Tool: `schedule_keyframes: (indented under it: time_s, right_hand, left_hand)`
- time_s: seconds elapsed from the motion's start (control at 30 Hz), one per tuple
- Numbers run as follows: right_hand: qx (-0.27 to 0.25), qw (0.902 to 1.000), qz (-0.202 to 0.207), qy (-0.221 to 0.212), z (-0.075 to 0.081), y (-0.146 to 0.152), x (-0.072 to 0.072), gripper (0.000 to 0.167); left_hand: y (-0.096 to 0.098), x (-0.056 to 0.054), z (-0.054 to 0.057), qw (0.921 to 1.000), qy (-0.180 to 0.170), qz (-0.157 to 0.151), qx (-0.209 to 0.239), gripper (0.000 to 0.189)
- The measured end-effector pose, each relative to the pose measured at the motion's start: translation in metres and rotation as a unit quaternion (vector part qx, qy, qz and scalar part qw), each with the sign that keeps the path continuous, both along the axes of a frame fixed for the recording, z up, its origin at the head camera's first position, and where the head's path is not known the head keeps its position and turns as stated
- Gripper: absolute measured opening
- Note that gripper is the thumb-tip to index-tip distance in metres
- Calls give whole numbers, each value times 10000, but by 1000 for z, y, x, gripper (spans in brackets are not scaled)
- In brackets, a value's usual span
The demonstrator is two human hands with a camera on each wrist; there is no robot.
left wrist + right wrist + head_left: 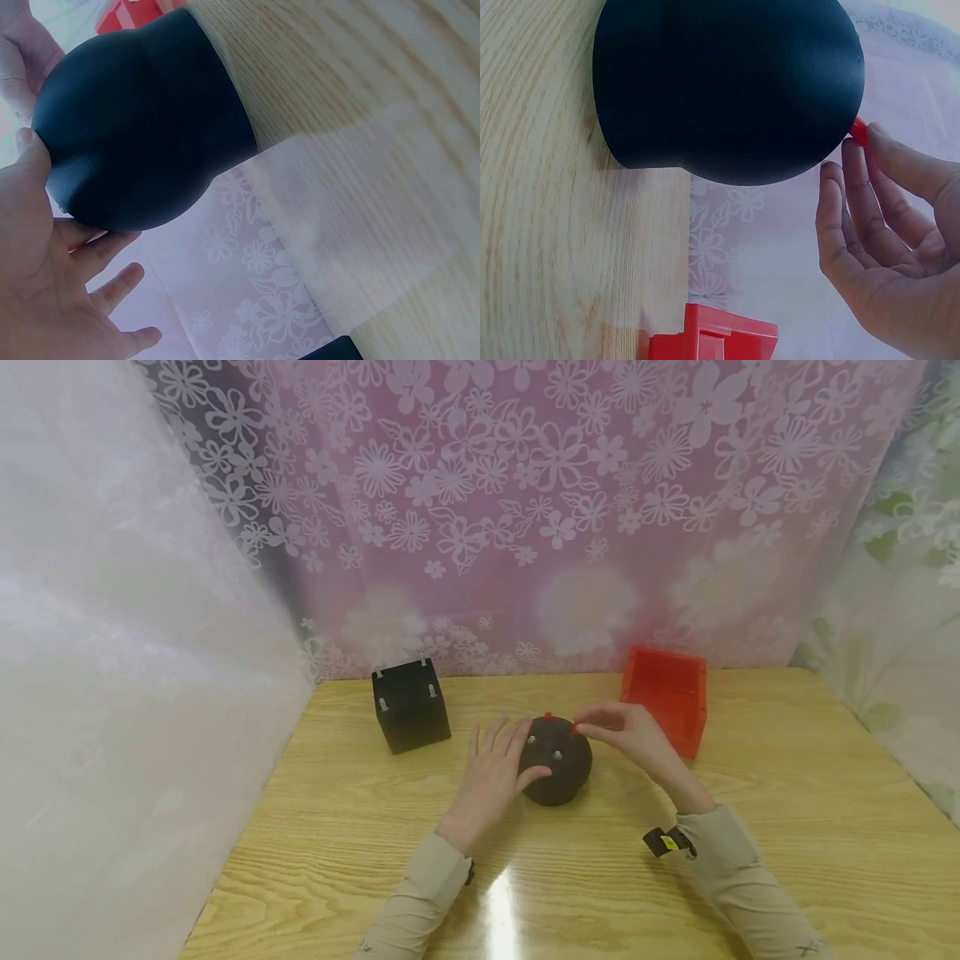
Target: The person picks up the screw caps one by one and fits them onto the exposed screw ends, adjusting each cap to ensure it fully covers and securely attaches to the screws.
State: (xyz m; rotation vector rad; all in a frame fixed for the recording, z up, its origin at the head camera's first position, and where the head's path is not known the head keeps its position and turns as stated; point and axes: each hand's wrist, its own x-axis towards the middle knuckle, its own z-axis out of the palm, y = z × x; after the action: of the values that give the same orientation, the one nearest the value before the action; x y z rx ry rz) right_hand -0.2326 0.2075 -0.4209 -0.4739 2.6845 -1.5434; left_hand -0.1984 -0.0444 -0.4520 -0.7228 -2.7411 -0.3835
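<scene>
A black rounded object (558, 781) with a dome-like top and a narrower base stands on the table. Two small clear pegs (557, 755) and a small red peg (548, 716) stick up from its top. My left hand (491, 777) rests against its left side, fingers spread and thumb laid across the front. In the left wrist view, the ring and little fingers stand off the black surface. Between thumb and fingertips, my right hand (633, 739) pinches another red peg (860, 132), whose lower end is right at the dome's surface.
A black box (412, 722) with several clear pegs on top stands at the back left. An open red box (678, 710) sits behind the right hand. Floral curtains (480, 510) hang behind the wooden table (337, 827), with a white sheet (135, 652) at the left.
</scene>
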Motion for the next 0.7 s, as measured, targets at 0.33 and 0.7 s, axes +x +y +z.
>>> schedule_keyframes:
  time_s: [0.33, 0.7]
  right_hand:
    - [102, 9998, -23, 147, 0, -1, -1, 29]
    - [264, 9993, -110, 232, 3, -3, 1, 30]
  left_hand:
    - [0, -1, -2, 10000, 83, -15, 42, 79]
    - [0, -2, -3, 9999, 64, -58, 115, 79]
